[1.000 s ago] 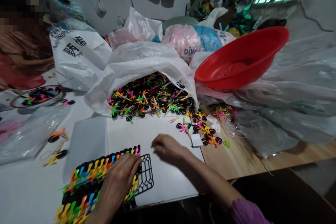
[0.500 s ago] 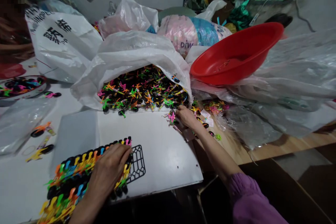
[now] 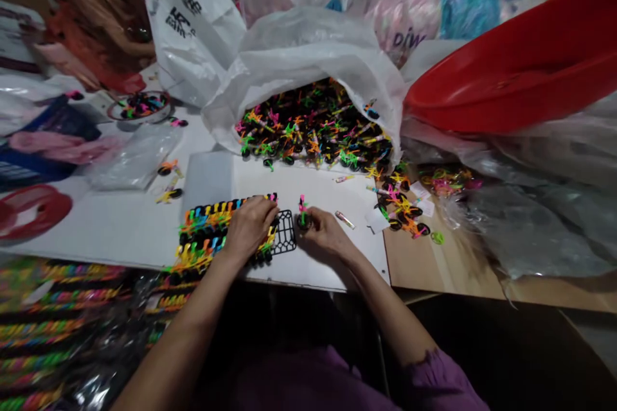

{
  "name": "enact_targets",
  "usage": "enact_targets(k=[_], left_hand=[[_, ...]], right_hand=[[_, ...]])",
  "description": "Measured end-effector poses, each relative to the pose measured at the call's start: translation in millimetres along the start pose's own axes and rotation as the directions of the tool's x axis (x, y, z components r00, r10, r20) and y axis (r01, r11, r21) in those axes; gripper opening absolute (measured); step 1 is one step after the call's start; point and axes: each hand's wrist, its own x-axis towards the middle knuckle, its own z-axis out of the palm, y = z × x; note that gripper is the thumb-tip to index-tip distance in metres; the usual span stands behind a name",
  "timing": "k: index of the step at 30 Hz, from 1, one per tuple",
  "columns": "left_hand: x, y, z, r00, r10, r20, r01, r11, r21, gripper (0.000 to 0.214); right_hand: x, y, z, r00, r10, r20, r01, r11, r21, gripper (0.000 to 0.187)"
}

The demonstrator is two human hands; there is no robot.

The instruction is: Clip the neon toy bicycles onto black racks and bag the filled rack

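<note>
The right grip [image 3: 326,231] is pinched closed on a small pink toy [image 3: 303,213] with black wheels, held up just right of a black plastic grid [image 3: 285,234]. The left grip [image 3: 250,225] is bent over the right end of the bright toy rows [image 3: 202,231] beside that grid; from here I can't tell whether it has hold of anything. All this is at the near side of the white counter [image 3: 328,273]. A little printed tube [image 3: 345,219] lies right of the right hand, and farther right there's a scatter of loose toys [image 3: 402,202]. On the far side a white sack [image 3: 308,38] gapes open, full of colourful pieces [image 3: 318,125]. A red basin [image 3: 506,70] tilts at far right; another person [image 3: 106,32] is at far left.
</note>
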Motion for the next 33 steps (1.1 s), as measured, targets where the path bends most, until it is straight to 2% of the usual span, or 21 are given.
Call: enact_targets(k=[2, 5, 7, 10, 13, 15, 17, 19, 23, 27, 33], left_hand=[[0, 1, 0.7, 1.0, -0.006, 0.007, 0.006, 1.0, 0.004, 0.021], [2, 2, 2.6, 1.0, 0.003, 0.017, -0.003, 1.0, 0.026, 0.021], [3, 3, 0.4, 1.0, 0.008, 0.024, -0.009, 0.999, 0.04, 0.022], [-1, 8, -13.8, 0.999, 0.026, -0.019, -0.025, 0.997, 0.069, 0.021], [-18, 17, -32.8, 0.996, 0.026, -0.081, -0.023, 0.999, 0.032, 0.02], [-35, 24, -38.1, 0.999, 0.046, -0.019, -0.047, 0.998, -0.033, 0.018], [-52, 30, -34.0, 0.995, 0.089, 0.051, -0.086, 0.995, -0.051, 0.019], [-63, 34, -23.8, 0.993, 0.107, 0.047, -0.105, 0.994, -0.03, 0.021], [-66, 34, -7.9, 0.993, 0.114, -0.037, -0.116, 0.993, -0.037, 0.019], [-62, 31, -7.2, 0.987, 0.144, -0.076, -0.146, 0.989, -0.021, 0.018], [-67, 33, -6.0, 0.98, 0.15, -0.132, -0.151, 0.989, 0.006, 0.018]], right_hand=[[-11, 2, 20, 0.998, 0.055, 0.043, -0.058, 0.997, 0.055, 0.009], [-19, 5, 41, 0.999, 0.047, -0.019, -0.046, 0.998, 0.05, 0.013], [-18, 7, 51, 0.998, -0.029, -0.064, 0.027, 0.999, -0.027, 0.011], [-16, 12, 60, 0.992, -0.105, -0.068, 0.086, 0.967, -0.24, 0.01], [-19, 15, 63, 0.985, -0.171, -0.021, 0.154, 0.929, -0.336, 0.017], [-22, 14, 63, 0.98, -0.199, 0.009, 0.189, 0.915, -0.357, 0.017], [-24, 11, 61, 0.981, -0.194, 0.028, 0.189, 0.901, -0.389, 0.016], [-22, 8, 60, 0.982, -0.182, 0.042, 0.182, 0.887, -0.425, 0.015], [-17, 3, 61, 0.98, -0.172, 0.098, 0.198, 0.856, -0.478, 0.012], [-14, 2, 62, 0.978, -0.157, 0.139, 0.208, 0.82, -0.533, 0.01], [-18, 6, 62, 0.957, -0.251, 0.147, 0.29, 0.85, -0.44, 0.01]])
